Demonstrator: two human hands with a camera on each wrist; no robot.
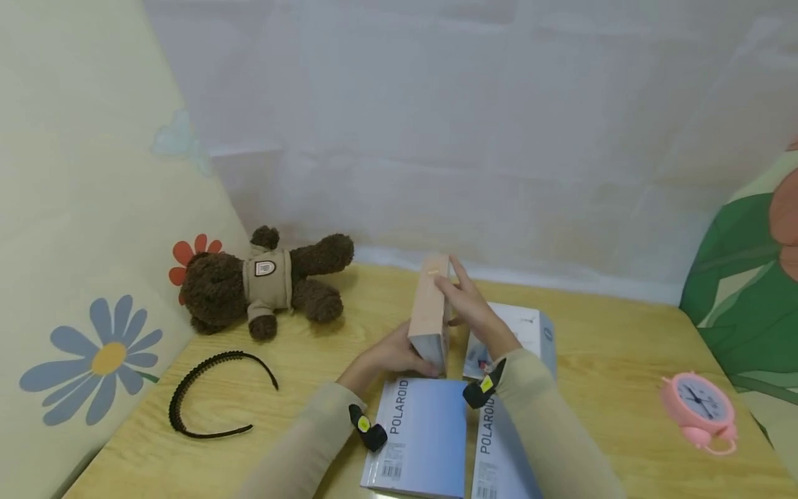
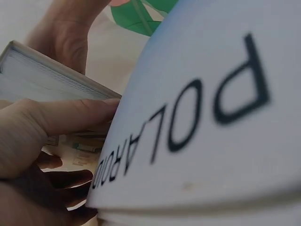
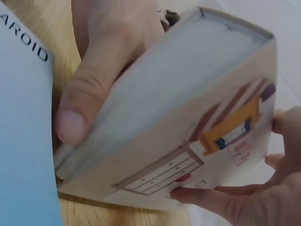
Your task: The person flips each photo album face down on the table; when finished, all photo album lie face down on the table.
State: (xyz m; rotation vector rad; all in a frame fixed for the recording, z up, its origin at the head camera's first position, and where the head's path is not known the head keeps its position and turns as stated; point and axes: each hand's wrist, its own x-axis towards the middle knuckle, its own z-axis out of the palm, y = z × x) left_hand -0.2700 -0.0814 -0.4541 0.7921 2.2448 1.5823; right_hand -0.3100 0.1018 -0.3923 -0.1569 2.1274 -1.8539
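Note:
Both hands hold a thick beige photo album (image 1: 430, 294) on its edge, spine facing up, above the middle of the table. My left hand (image 1: 399, 350) grips its near lower end, and the thumb (image 3: 73, 125) lies along the page edges. On the other side, my right hand (image 1: 470, 305) holds the far end, its fingers (image 3: 202, 197) against the cover. Drawings of a striped awning and a drawer front decorate that cover (image 3: 160, 174). Just in front of the hands lies a blue-and-white POLAROID album (image 1: 430, 436).
Another POLAROID album (image 1: 508, 454) lies to the right, partly under the right forearm. Behind it is a white-and-blue album (image 1: 520, 326). A brown teddy bear (image 1: 268, 284) and a black headband (image 1: 177, 395) lie on the left, a pink alarm clock (image 1: 698, 402) on the right.

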